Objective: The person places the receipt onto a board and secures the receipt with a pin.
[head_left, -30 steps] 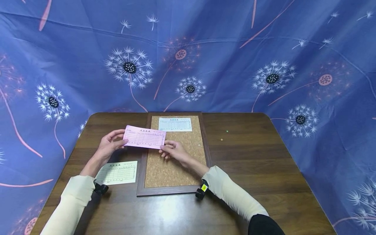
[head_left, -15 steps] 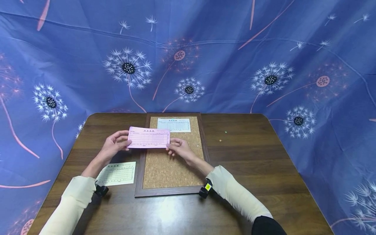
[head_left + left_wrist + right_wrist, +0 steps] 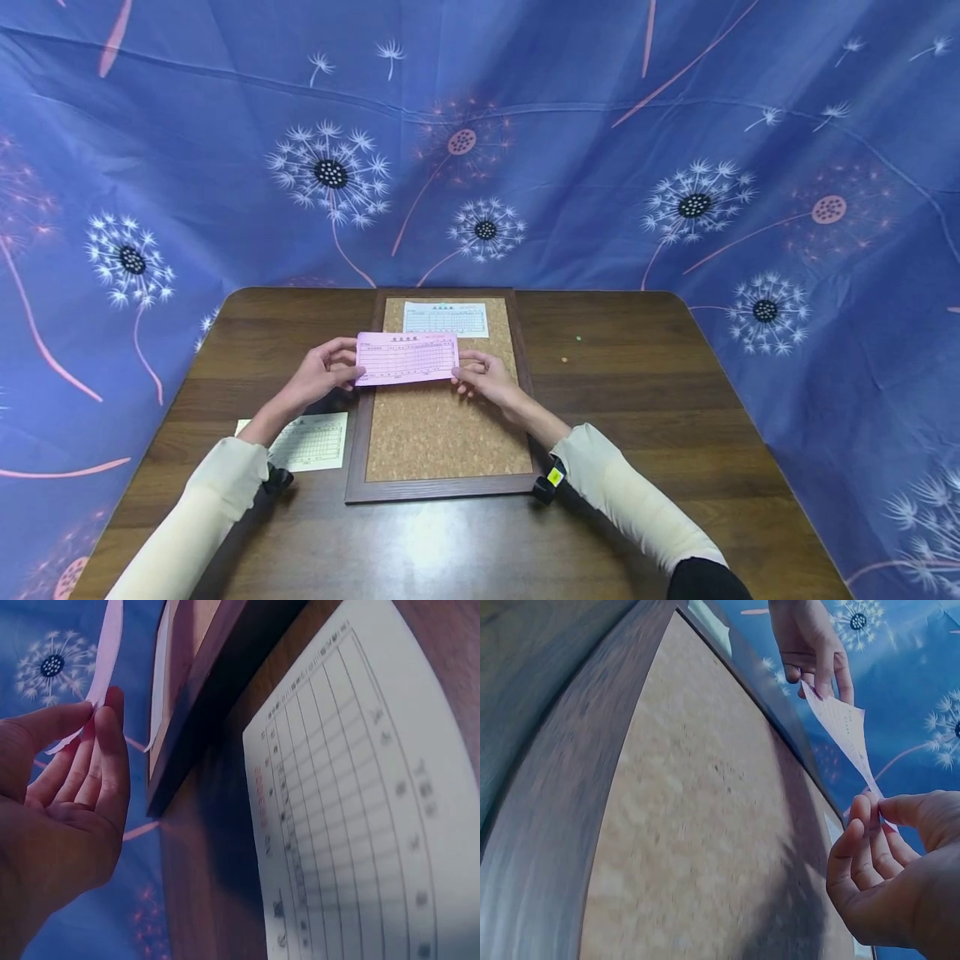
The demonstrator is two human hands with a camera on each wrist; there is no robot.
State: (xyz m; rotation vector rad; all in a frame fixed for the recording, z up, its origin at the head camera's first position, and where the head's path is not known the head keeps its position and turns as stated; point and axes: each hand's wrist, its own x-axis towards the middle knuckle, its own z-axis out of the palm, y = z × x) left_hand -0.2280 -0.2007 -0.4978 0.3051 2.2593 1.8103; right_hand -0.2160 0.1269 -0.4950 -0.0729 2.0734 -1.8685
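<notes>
Corkboard, both hands pinching pink slip

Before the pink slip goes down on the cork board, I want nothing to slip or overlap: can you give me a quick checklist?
1. Left hand pinches the pink slip at its left edge: ok.
2. Right hand pinches its right edge: ok.
3. Slip level and flat between the hands: ok.
4. Slip over the cork board, below the blue slip: ok.
5. Bare cork under it: ok.
6. Pins within reach: cannot tell.
</notes>
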